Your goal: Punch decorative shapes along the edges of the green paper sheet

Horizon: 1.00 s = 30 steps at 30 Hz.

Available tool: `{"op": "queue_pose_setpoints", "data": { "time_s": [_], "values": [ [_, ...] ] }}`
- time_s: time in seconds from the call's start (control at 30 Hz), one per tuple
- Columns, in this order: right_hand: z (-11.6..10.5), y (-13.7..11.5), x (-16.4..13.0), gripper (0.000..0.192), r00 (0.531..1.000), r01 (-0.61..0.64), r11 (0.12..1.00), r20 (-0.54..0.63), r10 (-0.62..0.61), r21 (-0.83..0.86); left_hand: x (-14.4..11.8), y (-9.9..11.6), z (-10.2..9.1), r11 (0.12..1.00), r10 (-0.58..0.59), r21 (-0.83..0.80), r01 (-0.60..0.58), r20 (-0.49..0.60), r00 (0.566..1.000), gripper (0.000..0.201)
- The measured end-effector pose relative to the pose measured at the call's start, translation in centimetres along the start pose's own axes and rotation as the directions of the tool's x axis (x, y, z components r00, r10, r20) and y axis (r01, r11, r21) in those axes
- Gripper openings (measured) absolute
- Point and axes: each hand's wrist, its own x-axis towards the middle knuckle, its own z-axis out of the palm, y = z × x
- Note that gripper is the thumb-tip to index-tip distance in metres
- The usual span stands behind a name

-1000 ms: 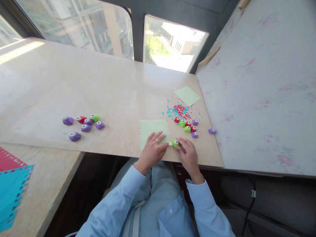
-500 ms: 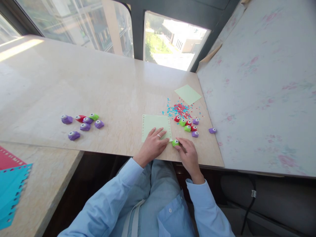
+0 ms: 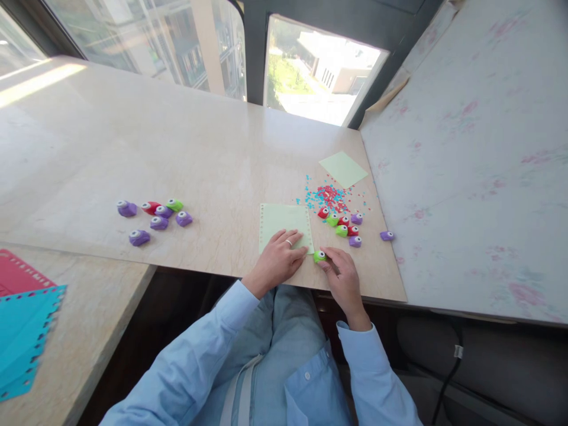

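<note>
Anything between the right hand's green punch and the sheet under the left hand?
Nothing visible: the green punch is at the near right corner of the sheet; the left hand lies just left of the punch.

Light-blue long sleeves (image 3: 177,362); pale round button (image 3: 307,376); faded blue trousers (image 3: 295,316); silvery ring (image 3: 289,242) on left hand (image 3: 277,258).

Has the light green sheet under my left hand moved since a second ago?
Yes: judged against the table's front edge, the light green sheet has shifted farther away, toward the windows.
</note>
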Motion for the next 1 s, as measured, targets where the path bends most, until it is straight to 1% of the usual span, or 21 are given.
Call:
{"op": "queue_pose_setpoints", "data": {
  "time_s": [0.17, 0.4, 0.8, 1.0],
  "values": [
    [-0.02, 0.08, -0.02, 0.032, 1.0, 0.0, 1.0, 0.0, 0.0, -0.009, -0.1, 0.05, 0.04, 1.0, -0.006, 0.003, 0.006, 0.008, 1.0, 0.028],
    [-0.06, 0.01, -0.08, 0.033, 1.0, -0.012, 1.0, 0.002, 0.012, -0.016, -0.02, 0.03, -0.24, 0.998, -0.022, -0.06, 0.022, 0.004, 1.0, 0.028],
    [-0.09, 0.15, 0.0, 0.034, 1.0, -0.01, 1.0, -0.008, 0.01, -0.028, -0.7, -0.07, -0.15, 0.988, -0.056, -0.148, 0.051, -0.032, 0.998, 0.021],
    [-0.01, 0.14, 0.03, 0.035, 1.0, -0.003, 0.999, -0.017, 0.002, -0.035, -0.48, 0.04, 0.08, 0.992, -0.06, -0.111, 0.055, -0.037, 0.998, 0.02]
  ]
}}
